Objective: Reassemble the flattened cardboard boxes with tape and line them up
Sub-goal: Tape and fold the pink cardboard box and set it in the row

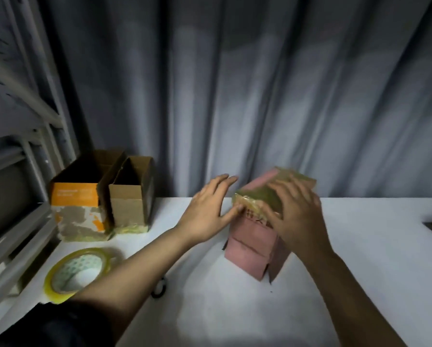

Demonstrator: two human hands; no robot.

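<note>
From the head camera I see a pink cardboard box point(251, 249) at centre frame on the white bench point(360, 246), its glossy taped top tilted; its printed characters are too blurred to read. My left hand point(207, 214) and right hand point(296, 216) press it with straight, spread fingers. Yellowish tape roll point(77, 274) lies lower left.

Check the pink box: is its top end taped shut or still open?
Taped shut. Yellowish tape covers the upper end of the pink box, and both the left hand and right hand press on it.
</note>
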